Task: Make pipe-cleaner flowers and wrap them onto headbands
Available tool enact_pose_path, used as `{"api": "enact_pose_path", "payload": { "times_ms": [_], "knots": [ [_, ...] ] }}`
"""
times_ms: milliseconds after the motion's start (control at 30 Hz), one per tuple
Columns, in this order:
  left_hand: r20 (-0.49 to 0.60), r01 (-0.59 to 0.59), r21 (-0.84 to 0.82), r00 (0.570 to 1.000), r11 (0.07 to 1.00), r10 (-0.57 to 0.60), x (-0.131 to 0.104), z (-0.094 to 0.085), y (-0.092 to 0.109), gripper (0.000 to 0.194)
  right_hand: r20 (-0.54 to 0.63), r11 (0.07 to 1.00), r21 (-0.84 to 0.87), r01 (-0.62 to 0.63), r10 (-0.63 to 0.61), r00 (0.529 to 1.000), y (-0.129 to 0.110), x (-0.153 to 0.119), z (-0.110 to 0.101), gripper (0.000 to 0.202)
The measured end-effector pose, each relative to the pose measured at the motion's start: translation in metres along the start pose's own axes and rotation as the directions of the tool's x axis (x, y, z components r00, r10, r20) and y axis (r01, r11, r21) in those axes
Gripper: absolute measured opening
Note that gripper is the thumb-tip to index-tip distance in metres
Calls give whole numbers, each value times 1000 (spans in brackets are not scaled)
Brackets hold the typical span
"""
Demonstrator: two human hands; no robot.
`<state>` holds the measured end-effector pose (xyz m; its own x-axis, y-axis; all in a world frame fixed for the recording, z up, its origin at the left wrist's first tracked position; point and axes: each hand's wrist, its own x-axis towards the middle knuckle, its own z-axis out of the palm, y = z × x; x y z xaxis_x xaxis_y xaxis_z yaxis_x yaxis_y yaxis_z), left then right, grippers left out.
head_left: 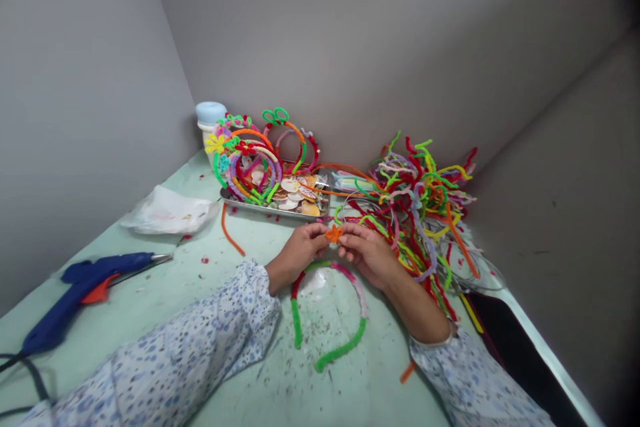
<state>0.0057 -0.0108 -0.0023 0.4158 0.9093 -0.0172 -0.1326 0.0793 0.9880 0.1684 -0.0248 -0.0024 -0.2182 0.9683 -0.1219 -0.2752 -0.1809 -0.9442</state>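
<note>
Our left hand [299, 250] and right hand [369, 255] pinch the orange flower [335, 234] between them, just beyond the fuzzy headband [361, 300] on the counter [210, 340]; the pipe-cleaner heap [425, 213] crowds our right forearm, the glue gun [85, 290] lying left.

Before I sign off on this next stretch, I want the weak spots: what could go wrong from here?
The orange flower is tiny and held only by the fingertips of the left hand and right hand, so it might slip or bend out of shape.

The right forearm lies close beside the tangled pipe cleaners; a sleeve or wrist could snag and drag some along.

The glue gun lies on its side near the left sleeve; if hot, its metal tip could burn.
</note>
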Motion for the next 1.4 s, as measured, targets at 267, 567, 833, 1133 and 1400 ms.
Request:
{"api": "enact_pose_path", "payload": {
  "times_ms": [267,567,833,1133,1400],
  "knots": [
    [-88,10,-81,996,997,-17,3,0,-3,14,-124,874,-405,270,-345,930,1,-5,6,21],
    [-137,-12,-46,991,999,6,4,1,-6,19,355,-80,-904,420,-689,632,6,-11,9,13],
    [-95,-63,-68,994,996,57,3,1,-7,22,203,83,-918,389,-744,637,7,-13,16,5],
    [-192,-124,12,974,992,124,0,6,-1,18,-221,648,-724,236,-541,811,6,-16,32,20],
    [-205,-208,183,948,961,244,-2,7,-1,7,-282,989,-137,47,-85,956,6,-11,34,22]
  ]
}}
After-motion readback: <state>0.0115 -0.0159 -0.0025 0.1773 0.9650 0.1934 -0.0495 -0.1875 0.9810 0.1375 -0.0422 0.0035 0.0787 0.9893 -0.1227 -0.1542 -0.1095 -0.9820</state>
